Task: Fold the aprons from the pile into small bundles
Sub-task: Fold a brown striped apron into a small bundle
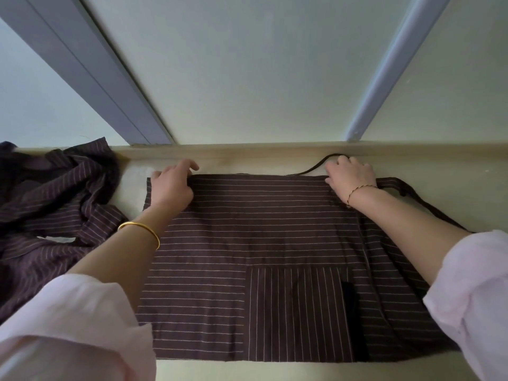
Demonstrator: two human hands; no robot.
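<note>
Striped brown apron (233, 237) spread flat, crumpled pile (55, 193) left, wall (247, 64) behind

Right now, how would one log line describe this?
dark brown pinstriped cloth apron: spread flat | left hand: grips far edge | right hand: at far edge | crumpled pile of matching aprons: at left

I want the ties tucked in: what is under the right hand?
The right hand rests on the far right corner of the flat apron, and a dark strap runs under its fingers. Whether they pinch it is hidden.
</note>
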